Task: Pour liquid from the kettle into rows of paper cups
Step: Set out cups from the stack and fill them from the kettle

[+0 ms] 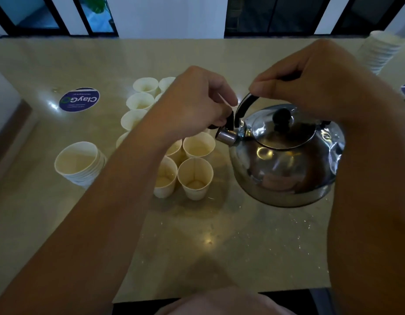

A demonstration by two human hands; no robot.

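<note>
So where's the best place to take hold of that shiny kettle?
By the black arched handle over the lid, coming from above, as the right hand does. The kettle body is round, slick metal with nothing else to hold.

Both forearms bare to the frame edge, no sleeves in view. Left hand point(197, 103) and right hand point(310, 76): no rings, watch, bands or gloves visible; nails short where they show, though the light is dim and detail is soft. At bottom centre a strip of pale pinkish garment point(222, 302), plain fabric, no print or seam readable; cannot tell if it is a shirt or trousers.
</note>
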